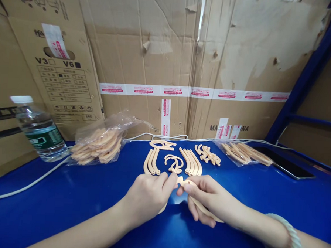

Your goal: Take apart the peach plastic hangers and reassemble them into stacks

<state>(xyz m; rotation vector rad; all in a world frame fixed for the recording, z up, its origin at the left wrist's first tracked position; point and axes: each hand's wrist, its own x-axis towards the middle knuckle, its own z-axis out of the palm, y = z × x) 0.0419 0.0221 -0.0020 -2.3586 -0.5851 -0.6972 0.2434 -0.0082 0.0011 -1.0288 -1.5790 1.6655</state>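
My left hand (147,195) and my right hand (206,198) meet over the near middle of the blue table (67,193). Both pinch thin peach-coloured curved plastic strips (183,181) at the point where their ends come together. A long strip runs under my right palm toward the wrist; another end shows below my left hand. Just beyond my fingers lie sorted groups of the same parts: curved strips (151,162), a hooked piece (174,163), more strips (191,161) and small pieces (208,154).
A clear bag of peach parts (98,144) lies at the left, another bag (245,152) at the right. A water bottle (39,130) stands far left. A white cable (26,185) crosses the table. A phone (287,164) lies at the right. Cardboard boxes (169,57) wall the back.
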